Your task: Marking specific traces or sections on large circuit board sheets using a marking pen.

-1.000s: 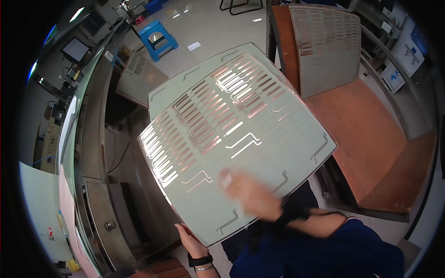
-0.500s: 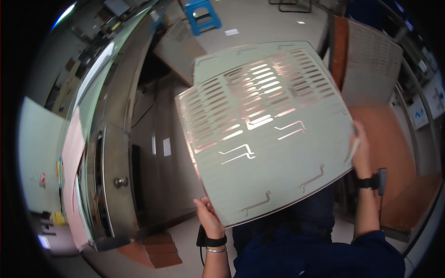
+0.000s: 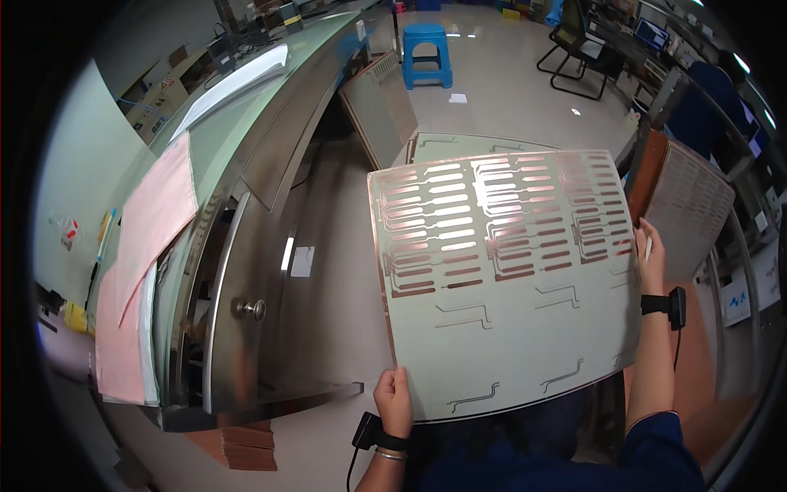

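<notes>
Along our left runs the long steel machine (image 3: 246, 271), its curved glass top (image 3: 270, 90) bending toward the rim, a round knob on its front panel and a narrow steel shelf (image 3: 270, 398) jutting out at the bottom. Half a second ago this cabinet filled the left of the view more steeply; now we look further down the aisle, and the pale floor (image 3: 492, 74) opens up ahead.

Before us we hold the large thin panel (image 3: 508, 287), pale green with rows of coppery slotted tracks across its upper half and a few bent lines lower down. It has swung from a diamond tilt to nearly square, and it sits lower and more to the right than before.

Pink sheets (image 3: 147, 238) lie on the machine's sloped ledge, with a stack of white sheets under them. Against the cabinet further off leans a perforated board (image 3: 381, 102), and another perforated board (image 3: 689, 205) with a brown edge stands just right of the panel. Beyond is a blue stool (image 3: 428, 51).

Our left hand (image 3: 395, 402) is closed on the panel's lower left corner, thumb on the front; it has stayed there. Our right hand (image 3: 650, 250) pinches the right edge, fingers folded around it, lower on that edge than before. A black wrist device (image 3: 668, 305) sits on that arm.
</notes>
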{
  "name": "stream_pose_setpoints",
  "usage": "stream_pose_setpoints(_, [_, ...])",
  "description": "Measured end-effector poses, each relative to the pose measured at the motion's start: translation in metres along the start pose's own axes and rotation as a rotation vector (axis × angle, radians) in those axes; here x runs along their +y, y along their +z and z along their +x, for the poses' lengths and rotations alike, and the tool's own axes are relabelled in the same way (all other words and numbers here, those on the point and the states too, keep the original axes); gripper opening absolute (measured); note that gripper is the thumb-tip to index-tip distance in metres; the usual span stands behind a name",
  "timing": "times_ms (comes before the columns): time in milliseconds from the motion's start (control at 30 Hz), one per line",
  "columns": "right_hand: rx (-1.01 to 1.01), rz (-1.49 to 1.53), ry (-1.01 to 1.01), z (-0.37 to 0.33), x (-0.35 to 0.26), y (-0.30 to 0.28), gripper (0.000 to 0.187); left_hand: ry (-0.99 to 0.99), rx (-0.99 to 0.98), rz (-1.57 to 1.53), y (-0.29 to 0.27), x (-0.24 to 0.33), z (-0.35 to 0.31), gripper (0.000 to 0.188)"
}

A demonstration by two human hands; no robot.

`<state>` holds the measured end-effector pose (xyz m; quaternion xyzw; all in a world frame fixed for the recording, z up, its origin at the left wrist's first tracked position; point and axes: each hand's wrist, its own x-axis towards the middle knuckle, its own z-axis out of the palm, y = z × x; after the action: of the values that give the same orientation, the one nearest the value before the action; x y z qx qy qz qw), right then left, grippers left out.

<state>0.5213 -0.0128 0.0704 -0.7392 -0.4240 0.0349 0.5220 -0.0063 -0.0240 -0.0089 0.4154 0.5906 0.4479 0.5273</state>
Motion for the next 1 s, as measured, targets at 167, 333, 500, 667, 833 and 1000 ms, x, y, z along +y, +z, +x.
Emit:
stream_pose_setpoints(167, [-0.053, 0.066, 0.037, 0.013, 0.015, -0.012, 0.038, 0.057, 0.009, 0.006, 0.002, 0.004, -0.001, 0.033])
stream_pose_setpoints(333, [-0.012, 0.294, 0.327, -0.028, -0.004, -0.025, 0.03, 0.04, -0.042, 0.088, -0.011, -0.008, -0.01, 0.031])
stream_pose_setpoints(500, [0.119, 0.27, 0.354, -0.053, -0.021, -0.041, 0.029, 0.053, -0.149, 0.099, -0.014, -0.013, -0.003, 0.031])
stream_pose_setpoints(667, [0.175, 0.298, 0.251, -0.06, -0.019, -0.05, 0.027, -0.005, -0.146, -0.159, -0.008, 0.018, 0.032, 0.024])
stream_pose_setpoints(833, [0.133, 0.312, 0.18, -0.063, -0.047, -0.061, 0.018, -0.067, -0.247, -0.258, -0.002, 0.026, 0.061, 0.03])
stream_pose_setpoints(1000, [0.091, 0.351, 0.175, -0.069, -0.085, -0.066, 0.016, -0.093, -0.263, -0.222, -0.001, 0.024, 0.067, 0.028])
